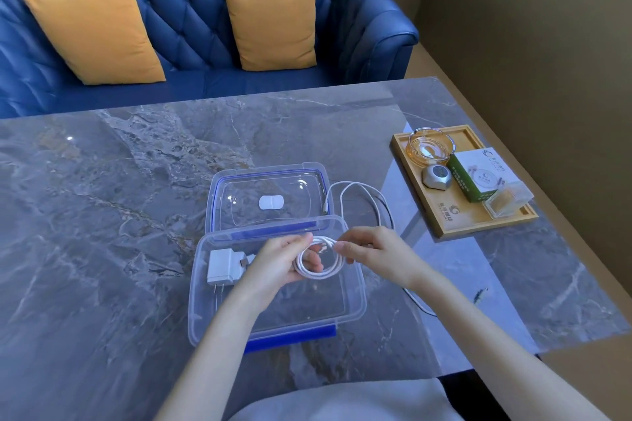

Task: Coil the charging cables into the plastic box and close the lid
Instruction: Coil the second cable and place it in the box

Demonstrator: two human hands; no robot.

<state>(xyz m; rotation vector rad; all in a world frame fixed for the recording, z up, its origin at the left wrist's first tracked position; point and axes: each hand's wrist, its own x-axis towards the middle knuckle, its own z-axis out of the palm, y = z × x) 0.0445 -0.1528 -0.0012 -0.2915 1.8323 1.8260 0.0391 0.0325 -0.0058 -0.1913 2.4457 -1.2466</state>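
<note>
**Head view: white cable coiled between both hands above the open box**

Head camera looks down on a grey marbled counter (102,215) with a blue tufted sofa (191,27) behind it, carrying two orange cushions (94,34). At the right edge of the counter sits a wooden tray (455,225) holding a glass ashtray (431,147), a small silver gadget (437,176), a green-and-white carton (477,174) and a clear little case (508,203).

A clear plastic box (352,297) with blue latches stands open in front of the person, its lid (270,198) folded back flat on the far side. A white charger plug (224,267) lies inside at the left wall (prongs pointing toward the person).

Over the box, the left hand (284,263) grips a small coil of white charging cable (319,261), fingers curled through the loop. The right hand (376,253) pinches the same cable at the coil's upper right, just beside the left fingers. A second white cable (362,195) loops loosely on the counter between lid and tray, outside the box, and trails on under the right forearm.
</note>
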